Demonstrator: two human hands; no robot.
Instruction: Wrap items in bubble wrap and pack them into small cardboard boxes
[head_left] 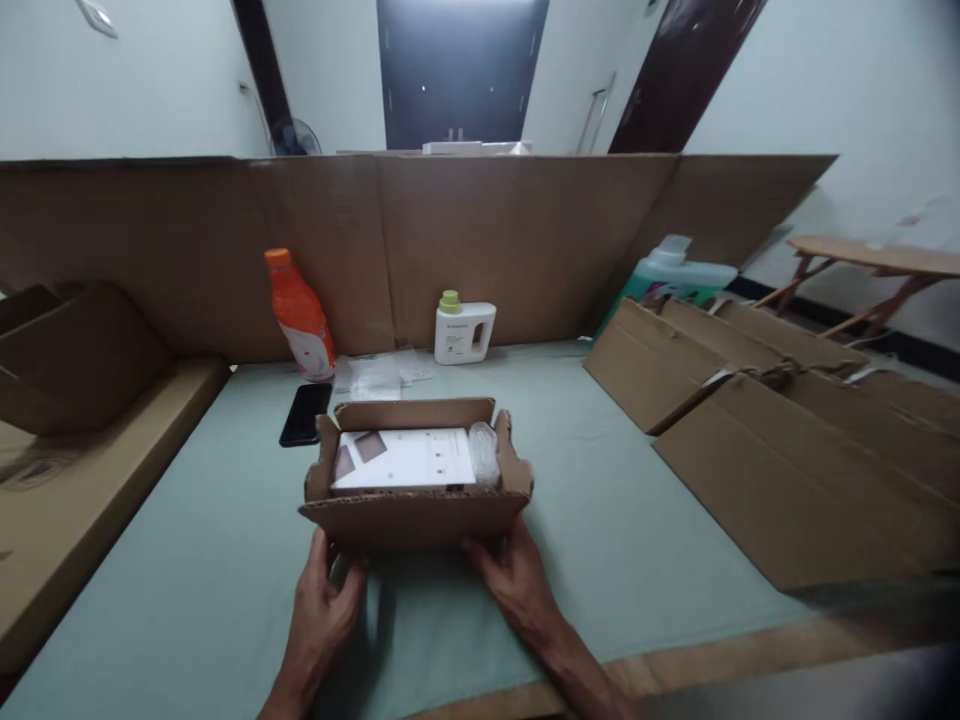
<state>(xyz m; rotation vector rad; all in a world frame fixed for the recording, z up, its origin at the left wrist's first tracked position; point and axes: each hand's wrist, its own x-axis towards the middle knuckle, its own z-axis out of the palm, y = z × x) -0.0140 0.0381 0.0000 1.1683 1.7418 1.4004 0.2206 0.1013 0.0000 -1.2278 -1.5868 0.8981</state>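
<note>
An open cardboard box (412, 520) is in front of me, its top flaps standing outward. Inside lie a white printed box (409, 458) and, at its right end, a clear bubble-wrap piece (484, 455). My left hand (321, 605) grips the cardboard box at its lower left corner, thumb toward the front face. At the lower right corner my right hand (517, 580) holds it too, with the thumb along the front and the other fingers partly hidden behind the side.
Beyond the box are a black phone (306, 414), clear plastic bags (375, 376), an orange bottle (301, 315) and a white jug (463, 330). Several cardboard boxes (787, 480) and a teal jug (667, 272) stand at right. More cardboard (90, 360) lies left; a cardboard wall (525, 245) closes the back.
</note>
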